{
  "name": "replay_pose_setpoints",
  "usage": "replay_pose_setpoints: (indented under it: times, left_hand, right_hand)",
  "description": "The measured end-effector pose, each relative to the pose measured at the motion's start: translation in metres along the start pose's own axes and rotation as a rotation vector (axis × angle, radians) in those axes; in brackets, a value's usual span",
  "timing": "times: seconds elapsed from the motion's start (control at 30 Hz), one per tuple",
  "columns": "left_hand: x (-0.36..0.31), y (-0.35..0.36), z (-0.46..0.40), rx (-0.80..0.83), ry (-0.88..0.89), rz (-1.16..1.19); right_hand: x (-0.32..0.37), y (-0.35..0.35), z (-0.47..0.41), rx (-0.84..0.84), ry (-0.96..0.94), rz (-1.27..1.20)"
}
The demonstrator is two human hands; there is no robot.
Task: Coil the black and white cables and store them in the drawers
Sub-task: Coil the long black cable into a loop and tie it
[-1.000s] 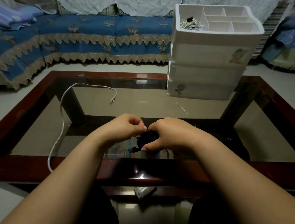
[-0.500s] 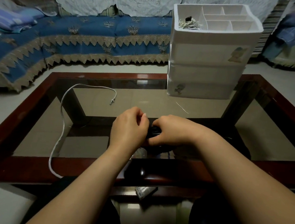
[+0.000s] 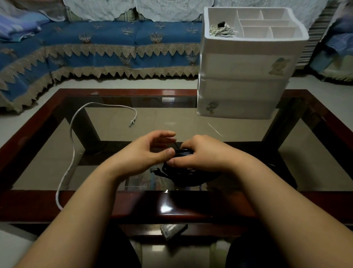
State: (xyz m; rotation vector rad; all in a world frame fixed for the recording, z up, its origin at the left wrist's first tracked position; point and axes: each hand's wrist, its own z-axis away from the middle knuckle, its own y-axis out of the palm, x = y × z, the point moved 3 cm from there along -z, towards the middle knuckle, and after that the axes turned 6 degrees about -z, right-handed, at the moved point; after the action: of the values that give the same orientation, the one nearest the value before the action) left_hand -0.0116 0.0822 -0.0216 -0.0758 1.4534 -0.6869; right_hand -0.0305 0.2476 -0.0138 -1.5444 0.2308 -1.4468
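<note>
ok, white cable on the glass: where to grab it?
Take the white cable at its plug end, coming from above. That end lies loose and flat on the table, apart from both hands; the other end hangs over the near edge.

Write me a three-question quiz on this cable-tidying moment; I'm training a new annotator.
1. True or false: the white cable lies uncoiled on the glass table.
2. Which hand grips the black cable bundle? A) left hand B) right hand
3. Fill in: a coiled pale cable lies in the top tray of the white ____.

Key: 1 true; 2 B; 3 drawer unit.
</note>
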Motion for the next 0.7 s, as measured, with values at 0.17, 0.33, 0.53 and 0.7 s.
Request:
replay_pose_setpoints:
  times: [0.17,0.33,0.53,0.7]
  left_hand:
    - [0.000,-0.002,0.001,-0.090,0.039,0.251]
    - [-0.002,0.001,0.001,-0.251,0.145,-0.345]
    - [-0.012,0.005,0.001,-0.391,0.228,-0.463]
    - [-0.005,0.008,-0.002,-0.372,0.156,-0.384]
  right_hand:
    - [0.003,-0.002,0.002,0.025,0.003,-0.200]
    - [0.000,-0.005,0.001,-0.031,0.054,-0.123]
    - [0.000,-0.001,0.001,-0.010,0.061,-0.055]
    - [0.002,0.003,0.001,-0.029,0.049,0.008]
